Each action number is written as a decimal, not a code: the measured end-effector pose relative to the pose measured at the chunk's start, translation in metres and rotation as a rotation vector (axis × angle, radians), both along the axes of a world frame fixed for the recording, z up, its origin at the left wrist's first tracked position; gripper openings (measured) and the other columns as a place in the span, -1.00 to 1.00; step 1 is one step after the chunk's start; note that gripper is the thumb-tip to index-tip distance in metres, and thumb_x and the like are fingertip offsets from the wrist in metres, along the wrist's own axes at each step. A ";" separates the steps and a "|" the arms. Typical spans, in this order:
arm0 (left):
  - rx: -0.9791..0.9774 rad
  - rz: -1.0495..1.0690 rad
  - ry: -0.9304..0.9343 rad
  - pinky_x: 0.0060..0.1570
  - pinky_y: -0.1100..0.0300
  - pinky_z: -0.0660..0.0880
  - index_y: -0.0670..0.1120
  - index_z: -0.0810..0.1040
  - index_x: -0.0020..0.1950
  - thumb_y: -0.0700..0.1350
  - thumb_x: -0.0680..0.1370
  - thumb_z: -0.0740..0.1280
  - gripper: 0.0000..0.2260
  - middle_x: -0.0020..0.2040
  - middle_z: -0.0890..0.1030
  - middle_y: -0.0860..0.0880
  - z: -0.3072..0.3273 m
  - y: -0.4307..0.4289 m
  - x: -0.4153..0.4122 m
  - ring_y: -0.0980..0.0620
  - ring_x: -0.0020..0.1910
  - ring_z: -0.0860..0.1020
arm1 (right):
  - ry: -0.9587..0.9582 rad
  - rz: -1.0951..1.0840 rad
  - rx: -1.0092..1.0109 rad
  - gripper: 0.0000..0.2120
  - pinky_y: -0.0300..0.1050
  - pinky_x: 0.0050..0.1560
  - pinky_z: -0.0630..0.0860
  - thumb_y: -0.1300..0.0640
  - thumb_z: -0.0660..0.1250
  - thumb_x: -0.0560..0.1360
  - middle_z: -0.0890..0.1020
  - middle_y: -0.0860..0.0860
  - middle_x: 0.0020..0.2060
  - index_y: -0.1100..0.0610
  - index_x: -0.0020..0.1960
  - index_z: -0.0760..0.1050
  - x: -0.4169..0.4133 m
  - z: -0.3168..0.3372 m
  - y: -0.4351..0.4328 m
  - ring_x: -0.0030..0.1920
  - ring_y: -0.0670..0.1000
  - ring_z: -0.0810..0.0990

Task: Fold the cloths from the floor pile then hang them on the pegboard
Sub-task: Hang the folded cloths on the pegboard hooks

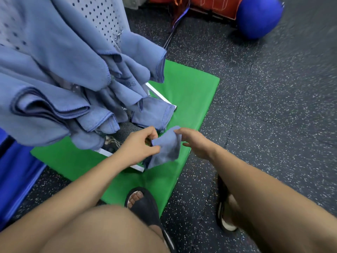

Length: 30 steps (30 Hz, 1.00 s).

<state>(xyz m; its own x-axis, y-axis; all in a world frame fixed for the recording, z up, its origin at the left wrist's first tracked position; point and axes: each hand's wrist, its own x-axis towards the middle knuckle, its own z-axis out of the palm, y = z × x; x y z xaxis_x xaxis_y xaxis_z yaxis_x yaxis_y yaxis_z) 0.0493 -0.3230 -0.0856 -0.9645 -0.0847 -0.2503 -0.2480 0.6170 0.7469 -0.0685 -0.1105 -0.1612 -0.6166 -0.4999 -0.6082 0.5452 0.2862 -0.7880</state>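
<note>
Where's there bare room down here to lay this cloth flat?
Free: the green mat's far corner, between the hanging cloths and the speckled floor; also that floor, from the mat's right edge to the blue ball. Crowded: under the pegboard, among cloths and white frame.

L hand [140, 145] pinching cloth [167, 148] | R hand [195, 143] fingers extended, prob touching it | both forearms fwd

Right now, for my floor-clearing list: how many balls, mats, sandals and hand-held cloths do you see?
Blue ball: 1
Green mat: 1
Black sandals: 2
Held cloth: 1
Total: 5
</note>
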 end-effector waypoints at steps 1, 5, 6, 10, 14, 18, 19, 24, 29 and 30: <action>0.011 -0.015 0.024 -0.10 0.05 0.52 0.00 0.49 -0.11 -0.11 0.42 0.52 -0.78 -0.21 0.60 0.03 0.015 0.000 0.002 0.08 -0.24 0.48 | -0.015 0.021 -0.051 -0.72 0.08 0.37 0.39 -0.01 0.36 0.60 0.74 -0.03 0.16 0.10 0.22 0.65 -0.002 0.014 0.003 0.21 0.03 0.64; 0.034 -0.026 0.091 -0.18 0.09 0.46 0.00 0.50 -0.09 -0.12 0.44 0.55 -0.77 -0.25 0.58 0.10 0.075 0.003 0.009 0.11 -0.29 0.44 | 0.044 0.027 -0.221 -0.68 0.04 0.24 0.46 0.10 0.49 0.48 0.71 0.07 0.06 0.13 0.20 0.62 -0.009 0.085 0.010 0.09 0.04 0.66; 0.048 -0.043 0.105 -0.18 0.10 0.45 0.00 0.49 -0.08 -0.13 0.44 0.55 -0.76 -0.24 0.57 0.11 0.089 0.005 0.011 0.12 -0.28 0.44 | 0.090 0.020 -0.243 -0.70 0.03 0.18 0.48 0.15 0.52 0.47 0.71 0.08 0.02 0.15 0.17 0.61 -0.010 0.104 0.012 0.03 0.04 0.66; 0.135 -0.166 0.103 -0.12 0.21 0.43 -0.04 0.52 -0.09 -0.20 0.47 0.59 -0.74 -0.23 0.57 0.13 0.143 0.013 0.026 0.17 -0.23 0.47 | 0.361 0.118 -0.237 -0.64 0.02 0.00 0.46 0.17 0.59 0.45 0.68 0.19 -0.05 0.26 0.16 0.59 -0.007 0.190 0.024 -0.06 0.09 0.60; 0.217 -0.166 0.156 0.02 0.13 0.54 -0.02 0.60 0.01 -0.05 0.56 0.56 -0.84 -0.10 0.69 0.07 0.197 0.023 0.035 0.12 -0.12 0.59 | 0.643 0.371 -0.169 -0.76 -0.17 -0.24 0.32 0.26 0.57 0.53 0.57 -0.01 -0.27 0.18 0.12 0.58 0.003 0.277 0.035 -0.24 -0.07 0.45; 0.127 -0.054 0.375 0.08 0.23 0.56 0.09 0.57 0.22 -0.05 0.58 0.53 -0.73 0.14 0.68 0.12 0.254 0.032 0.027 0.21 0.04 0.65 | 0.941 0.601 -0.001 -0.72 -0.10 -0.32 0.19 0.20 0.58 0.54 0.32 -0.04 -0.36 0.08 0.19 0.59 0.011 0.350 0.038 -0.31 -0.05 0.28; 0.113 -0.088 0.379 0.10 0.32 0.53 0.09 0.54 0.31 -0.07 0.58 0.54 -0.65 0.25 0.65 0.16 0.267 0.034 0.025 0.28 0.14 0.62 | 0.985 0.644 0.017 -0.72 -0.11 -0.33 0.19 0.20 0.58 0.54 0.30 -0.03 -0.36 0.08 0.19 0.58 0.013 0.366 0.037 -0.32 -0.06 0.27; 0.154 -0.254 0.190 0.49 0.08 0.42 0.14 0.53 0.40 0.00 0.58 0.54 -0.58 0.39 0.61 0.16 0.312 0.031 0.015 0.17 0.45 0.51 | 1.084 0.772 0.060 -0.65 -0.14 -0.32 0.27 0.19 0.58 0.53 0.36 0.01 -0.31 0.01 0.20 0.51 0.026 0.427 0.034 -0.31 -0.08 0.29; 0.379 -0.251 0.116 0.30 -0.10 0.44 -0.24 0.53 0.36 -0.13 0.56 0.54 -0.57 0.27 0.63 -0.35 0.340 0.013 0.015 -0.06 0.18 0.59 | 1.107 0.782 0.096 -0.58 -0.03 -0.31 0.36 0.17 0.59 0.52 0.50 -0.01 -0.26 -0.11 0.23 0.48 0.020 0.465 0.023 -0.31 -0.04 0.39; 0.373 -0.239 0.122 0.22 -0.11 0.43 -0.22 0.55 0.32 -0.12 0.56 0.54 -0.61 0.22 0.65 -0.36 0.345 0.008 0.014 -0.07 0.13 0.58 | 1.111 0.770 0.090 -0.58 -0.04 -0.30 0.36 0.14 0.60 0.52 0.51 -0.02 -0.25 -0.11 0.24 0.48 0.015 0.470 0.020 -0.31 -0.05 0.41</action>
